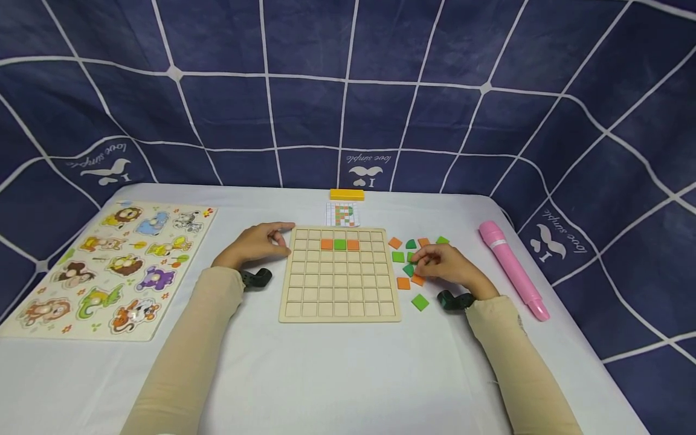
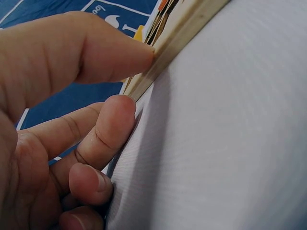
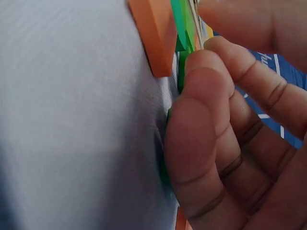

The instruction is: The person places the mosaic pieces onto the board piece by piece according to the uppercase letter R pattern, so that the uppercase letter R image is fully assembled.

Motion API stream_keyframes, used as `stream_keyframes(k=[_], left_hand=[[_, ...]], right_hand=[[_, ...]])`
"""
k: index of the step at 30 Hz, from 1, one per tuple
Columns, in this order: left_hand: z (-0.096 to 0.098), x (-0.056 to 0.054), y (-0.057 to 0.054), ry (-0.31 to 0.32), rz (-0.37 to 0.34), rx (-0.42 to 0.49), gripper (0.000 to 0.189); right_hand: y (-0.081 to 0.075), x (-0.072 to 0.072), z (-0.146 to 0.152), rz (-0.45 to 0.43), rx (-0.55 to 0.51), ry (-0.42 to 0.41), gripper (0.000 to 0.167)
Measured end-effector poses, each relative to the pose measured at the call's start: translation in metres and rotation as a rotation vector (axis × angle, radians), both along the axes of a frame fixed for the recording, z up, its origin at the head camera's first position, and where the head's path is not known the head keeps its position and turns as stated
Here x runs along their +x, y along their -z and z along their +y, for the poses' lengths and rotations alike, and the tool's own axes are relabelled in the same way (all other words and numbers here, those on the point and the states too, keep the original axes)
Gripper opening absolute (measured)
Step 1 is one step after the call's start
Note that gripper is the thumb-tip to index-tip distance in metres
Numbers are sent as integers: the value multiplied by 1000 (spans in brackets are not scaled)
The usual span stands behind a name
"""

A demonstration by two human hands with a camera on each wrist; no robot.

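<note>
A wooden grid board point(image 1: 339, 281) lies on the table. Along one row near its far edge sit an orange tile point(image 1: 326, 244), a green tile point(image 1: 339, 244) and another orange tile point(image 1: 353, 244). My left hand point(image 1: 257, 244) touches the board's left side; its thumb point(image 2: 122, 55) is against the edge in the left wrist view. Among loose tiles right of the board is my right hand point(image 1: 447, 266), fingers bent, fingertips at a green square tile point(image 1: 411, 257). No tile shows gripped between them. A green rounded tile point(image 1: 409, 270) and an orange tile point(image 1: 417, 280) lie by these fingers.
Behind the board lie a small printed pattern card point(image 1: 342, 214) and a yellow block point(image 1: 347, 194). An animal puzzle board point(image 1: 98, 266) occupies the table's left side. A pink microphone-shaped object point(image 1: 513, 269) lies at the right. A blue patterned cloth point(image 1: 304, 109) hangs behind.
</note>
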State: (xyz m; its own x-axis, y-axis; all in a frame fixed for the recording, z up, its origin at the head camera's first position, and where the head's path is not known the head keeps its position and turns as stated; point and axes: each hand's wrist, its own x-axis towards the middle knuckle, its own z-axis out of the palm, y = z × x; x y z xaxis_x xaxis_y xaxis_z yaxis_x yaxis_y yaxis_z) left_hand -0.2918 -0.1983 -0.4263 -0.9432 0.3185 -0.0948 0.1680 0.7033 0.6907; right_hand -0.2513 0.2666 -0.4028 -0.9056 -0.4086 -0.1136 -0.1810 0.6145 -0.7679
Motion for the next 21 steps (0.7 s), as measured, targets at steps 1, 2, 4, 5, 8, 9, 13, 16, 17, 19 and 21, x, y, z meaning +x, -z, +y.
stream_keyframes(k=[1,2,4,5,8,9,13,16,17,19,21], left_hand=[[0,0,0,1,-3,2,78],[0,0,1,2,-6,4,78],[0,1,1,3,-11,6,79],[0,1,0,3,-12,6,78],[0,2,0,3,-10,0,78],[0,2,0,4,-10,-1,78],[1,1,0,2,-9,3,78],[1,0,0,-1,-10,9,78],[1,0,0,-1,-10,10,78],[1,0,1,-2,-10,8,78],[0,0,0,-2,-10,8,78]], right_hand=[[0,0,-1,9,14,-1,27],[0,1,-3,20,34,3,27],[0,1,-6,46,75,7,26],[1,2,-7,65,96,0,26],[0,3,-11,102,134,4,25],[0,3,-12,110,140,5,25],[0,4,-16,123,142,3,25],[0,4,-18,131,153,-3,26],[0,4,-19,133,159,-3,26],[0,4,-20,137,172,2,26],[-1,4,-21,142,182,3,26]])
